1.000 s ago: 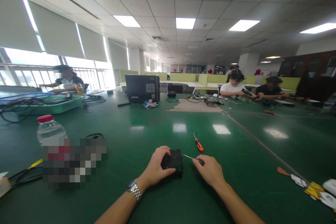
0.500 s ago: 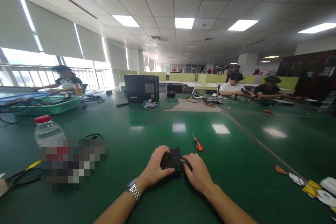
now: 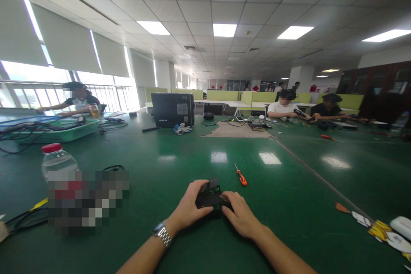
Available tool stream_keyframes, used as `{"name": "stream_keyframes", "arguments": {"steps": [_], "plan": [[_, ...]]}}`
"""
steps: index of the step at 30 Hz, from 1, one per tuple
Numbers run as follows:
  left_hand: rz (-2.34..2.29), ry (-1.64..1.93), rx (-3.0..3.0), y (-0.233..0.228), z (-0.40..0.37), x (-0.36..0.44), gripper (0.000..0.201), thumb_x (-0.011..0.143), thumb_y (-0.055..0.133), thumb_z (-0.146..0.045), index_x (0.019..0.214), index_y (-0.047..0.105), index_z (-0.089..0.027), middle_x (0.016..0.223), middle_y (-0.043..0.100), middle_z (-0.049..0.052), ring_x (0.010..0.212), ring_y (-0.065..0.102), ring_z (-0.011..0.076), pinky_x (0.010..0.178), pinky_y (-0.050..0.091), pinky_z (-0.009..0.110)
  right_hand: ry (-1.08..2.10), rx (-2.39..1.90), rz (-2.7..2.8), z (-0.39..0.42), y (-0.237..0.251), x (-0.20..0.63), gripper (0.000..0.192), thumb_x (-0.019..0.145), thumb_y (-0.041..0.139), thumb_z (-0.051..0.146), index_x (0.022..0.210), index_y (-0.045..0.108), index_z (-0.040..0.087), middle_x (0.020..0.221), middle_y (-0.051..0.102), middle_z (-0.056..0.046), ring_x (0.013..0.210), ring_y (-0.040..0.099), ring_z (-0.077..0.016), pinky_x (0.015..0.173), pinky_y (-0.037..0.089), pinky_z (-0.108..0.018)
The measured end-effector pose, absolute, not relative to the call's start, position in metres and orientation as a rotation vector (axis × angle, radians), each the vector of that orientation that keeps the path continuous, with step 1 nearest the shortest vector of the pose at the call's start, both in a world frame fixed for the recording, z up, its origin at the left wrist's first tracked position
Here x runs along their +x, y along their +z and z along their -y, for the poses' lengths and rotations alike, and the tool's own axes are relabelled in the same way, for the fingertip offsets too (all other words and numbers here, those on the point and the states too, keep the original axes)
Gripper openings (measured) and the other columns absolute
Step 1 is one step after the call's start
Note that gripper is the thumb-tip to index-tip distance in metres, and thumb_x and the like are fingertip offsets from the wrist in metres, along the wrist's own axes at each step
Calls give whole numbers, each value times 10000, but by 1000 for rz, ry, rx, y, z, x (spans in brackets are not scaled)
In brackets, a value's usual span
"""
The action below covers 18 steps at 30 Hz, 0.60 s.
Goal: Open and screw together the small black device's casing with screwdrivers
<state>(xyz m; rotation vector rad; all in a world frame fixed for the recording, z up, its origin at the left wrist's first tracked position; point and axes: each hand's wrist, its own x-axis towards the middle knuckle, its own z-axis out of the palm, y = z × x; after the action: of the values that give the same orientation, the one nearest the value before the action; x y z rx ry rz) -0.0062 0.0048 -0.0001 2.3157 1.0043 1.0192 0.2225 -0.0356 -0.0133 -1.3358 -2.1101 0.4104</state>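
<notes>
Hands (image 3: 215, 212) around black box (image 3: 209, 198) on green table (image 3: 289, 188).

I see bright, even light from ceiling panels (image 3: 224, 30) & left windows (image 3: 28, 94); glare patches on green table (image 3: 269, 158). Wide-angle bend at edges, corners soft.

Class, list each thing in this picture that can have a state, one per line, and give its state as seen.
Left hand: closed around the small black box.
Right hand: fingers on the box's right side.
Small black box: held just above the green table, tilted.
Orange-handled screwdriver: lying flat, untouched.
Water bottle: upright, red cap on.
Black computer case: standing upright.
</notes>
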Motion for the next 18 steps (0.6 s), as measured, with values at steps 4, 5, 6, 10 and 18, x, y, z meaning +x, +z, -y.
{"name": "stream_keyframes", "arguments": {"steps": [4, 5, 6, 10, 18], "plan": [[-1012, 1020, 2315, 0, -5, -6, 692, 714, 752, -291, 1313, 409, -236, 1280, 493, 103, 1163, 497, 293, 1034, 400, 460, 466, -1297, 2092, 36, -13, 223, 310, 899, 472, 292, 1197, 528, 227, 1134, 602, -57, 1024, 517, -210, 888, 383, -327], [-1013, 1025, 2314, 0, -4, -6, 682, 714, 751, -289, 1303, 413, -234, 1272, 496, 103, 1156, 501, 291, 1030, 404, 457, 477, -1290, 2079, 36, -13, 223, 303, 897, 474, 289, 1187, 535, 227, 1126, 606, -53, 1018, 521, -207, 884, 384, -321], [-1015, 1029, 2312, 0, -4, -6, 668, 714, 749, -288, 1293, 419, -233, 1263, 500, 102, 1147, 507, 290, 1025, 409, 454, 487, -1287, 2065, 35, -13, 224, 287, 895, 473, 283, 1167, 547, 227, 1108, 612, -49, 1008, 526, -203, 876, 386, -313], [-1028, 1047, 2300, 3, -2, -5, 630, 707, 745, -265, 1257, 440, -233, 1223, 522, 93, 1108, 530, 285, 1000, 427, 443, 496, -1335, 1993, 31, -13, 228, 201, 893, 445, 255, 1006, 608, 225, 941, 638, -25, 898, 559, -182, 805, 399, -279], [-1021, 1081, 2290, 6, 2, -3, 565, 721, 738, -264, 1218, 470, -233, 1175, 542, 77, 1057, 548, 266, 958, 458, 407, 537, -1405, 1835, 25, -11, 249, 213, 884, 416, 273, 899, 620, 213, 792, 641, -3, 750, 585, -166, 686, 403, -250]]}}
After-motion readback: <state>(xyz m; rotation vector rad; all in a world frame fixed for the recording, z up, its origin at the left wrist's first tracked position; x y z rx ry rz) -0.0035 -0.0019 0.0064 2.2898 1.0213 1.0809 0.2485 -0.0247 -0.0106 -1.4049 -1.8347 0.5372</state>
